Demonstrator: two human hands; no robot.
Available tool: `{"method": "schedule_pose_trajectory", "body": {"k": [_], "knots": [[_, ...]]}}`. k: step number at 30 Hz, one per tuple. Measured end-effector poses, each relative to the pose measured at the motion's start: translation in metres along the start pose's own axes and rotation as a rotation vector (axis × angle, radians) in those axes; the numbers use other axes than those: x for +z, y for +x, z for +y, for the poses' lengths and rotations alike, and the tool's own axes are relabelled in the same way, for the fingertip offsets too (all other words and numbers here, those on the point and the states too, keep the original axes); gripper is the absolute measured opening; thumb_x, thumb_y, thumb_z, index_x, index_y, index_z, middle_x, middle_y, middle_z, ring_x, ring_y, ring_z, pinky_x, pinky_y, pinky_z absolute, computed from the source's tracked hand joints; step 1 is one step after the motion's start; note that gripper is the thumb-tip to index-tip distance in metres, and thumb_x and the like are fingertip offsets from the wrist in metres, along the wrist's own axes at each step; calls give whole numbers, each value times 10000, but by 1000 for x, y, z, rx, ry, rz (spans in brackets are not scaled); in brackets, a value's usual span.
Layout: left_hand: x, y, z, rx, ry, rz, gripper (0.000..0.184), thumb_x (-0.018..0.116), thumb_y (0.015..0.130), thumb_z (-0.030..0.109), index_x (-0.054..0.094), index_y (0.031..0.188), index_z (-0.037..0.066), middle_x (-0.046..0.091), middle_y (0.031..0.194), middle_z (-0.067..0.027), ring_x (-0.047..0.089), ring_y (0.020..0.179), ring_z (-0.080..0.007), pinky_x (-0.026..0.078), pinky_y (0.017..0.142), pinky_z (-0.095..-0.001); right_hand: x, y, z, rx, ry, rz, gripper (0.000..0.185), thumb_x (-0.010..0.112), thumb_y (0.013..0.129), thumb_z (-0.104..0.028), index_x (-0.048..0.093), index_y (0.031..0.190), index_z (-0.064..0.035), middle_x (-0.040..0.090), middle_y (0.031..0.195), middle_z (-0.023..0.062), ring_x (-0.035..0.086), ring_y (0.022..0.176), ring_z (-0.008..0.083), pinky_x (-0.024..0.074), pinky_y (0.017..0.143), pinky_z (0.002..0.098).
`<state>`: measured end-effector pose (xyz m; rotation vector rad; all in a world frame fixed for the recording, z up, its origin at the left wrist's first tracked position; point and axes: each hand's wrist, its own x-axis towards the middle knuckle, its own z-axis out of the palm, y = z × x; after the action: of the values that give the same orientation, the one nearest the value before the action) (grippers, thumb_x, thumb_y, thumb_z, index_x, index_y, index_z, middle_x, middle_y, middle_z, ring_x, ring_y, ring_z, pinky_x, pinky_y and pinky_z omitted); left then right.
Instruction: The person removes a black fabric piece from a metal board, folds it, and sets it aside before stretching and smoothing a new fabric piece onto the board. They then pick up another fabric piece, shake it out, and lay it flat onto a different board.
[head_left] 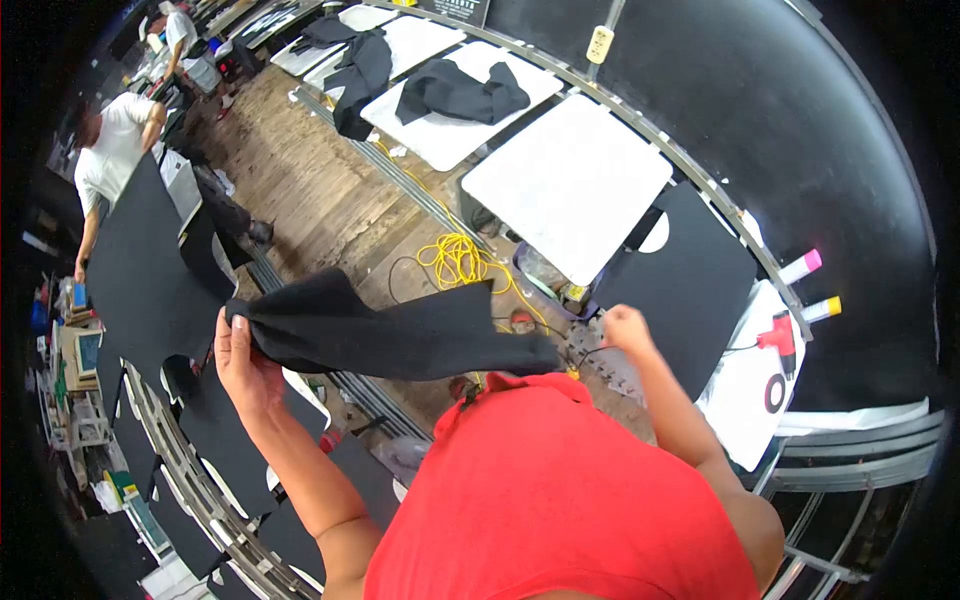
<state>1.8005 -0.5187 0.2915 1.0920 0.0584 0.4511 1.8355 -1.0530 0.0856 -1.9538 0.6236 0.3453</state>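
My left hand [245, 365] is closed on one end of a black cloth piece [390, 330], thumb on top. The cloth stretches across in front of my red shirt, its other end hanging loose near my chest. To the right of that loose end, my right hand [625, 328] is raised with its fingers curled in; what is inside them, if anything, is hidden. It is nearest to a black cloth [690, 270] that lies flat over a board on the right.
White boards [570, 185] line the rail, some with black garments [465, 92]. A coiled yellow cord [460, 262] lies on the wooden floor. A red heat gun [778, 340] and tape roll [775, 392] are at right. A person [120, 145] in white stands left.
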Motion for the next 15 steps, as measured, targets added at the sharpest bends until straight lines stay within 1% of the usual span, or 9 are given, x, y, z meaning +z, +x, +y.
{"method": "schedule_pose_trajectory", "body": {"k": [1,2,3,5,8,10,12,14,15], "knots": [[-4,1,2,-3,-5,100,207,555,966,80,575,1141,-28,662,985,-98,651,862,-160,536,811,-300,-19,3,-7,-18,245,-74,94,553,865,-112,574,814,-36,595,711,75,630,643,177,555,581,334],[-4,0,2,-3,8,106,207,555,966,80,575,1141,-28,662,985,-98,651,862,-160,536,811,-300,-36,2,-15,-175,228,-163,115,518,910,-136,556,864,-37,603,750,80,640,667,192,564,619,341],[0,-1,-1,-37,79,113,239,554,965,75,565,1176,-36,658,1009,-96,646,875,-159,534,812,-299,-40,-12,-47,-38,352,-177,132,490,936,-153,550,902,-40,622,790,88,653,707,204,556,651,329],[2,0,-17,-78,231,132,312,557,960,66,540,1245,-58,642,1067,-90,628,933,-160,521,823,-294,-32,-13,-69,-5,248,-239,183,518,954,-212,560,1010,-43,655,917,95,657,821,198,535,718,329],[57,1,-3,-46,460,-183,143,534,996,139,573,1067,21,545,894,32,483,815,-47,400,721,-205,17,-10,-78,-26,63,-326,299,567,953,-287,564,1128,-45,659,1042,76,639,912,172,514,775,320],[70,5,14,46,443,-247,193,526,1002,142,571,1143,18,567,973,27,505,875,-49,415,793,-207,55,-9,-78,-104,20,-345,473,654,896,-352,577,1193,8,659,1083,88,644,916,163,512,765,310],[87,0,42,142,386,27,297,541,993,137,556,1258,3,595,1107,-15,536,998,-66,419,906,-220,90,0,-71,-230,-49,-412,495,666,895,-366,573,1217,-2,659,1092,93,644,915,167,512,765,309],[98,2,86,208,516,297,386,544,984,153,517,1327,-24,584,1258,-90,539,1145,-123,385,1030,-255,116,-10,-80,-214,-7,-491,536,669,889,-403,571,1235,-4,655,1113,95,632,944,167,512,765,316],[106,-3,101,373,598,324,401,523,988,182,516,1325,-35,578,1284,-119,541,1169,-155,386,1046,-277,130,-10,-80,-177,-20,-541,566,665,887,-427,564,1245,-1,649,1135,95,619,981,165,513,769,322]]}}
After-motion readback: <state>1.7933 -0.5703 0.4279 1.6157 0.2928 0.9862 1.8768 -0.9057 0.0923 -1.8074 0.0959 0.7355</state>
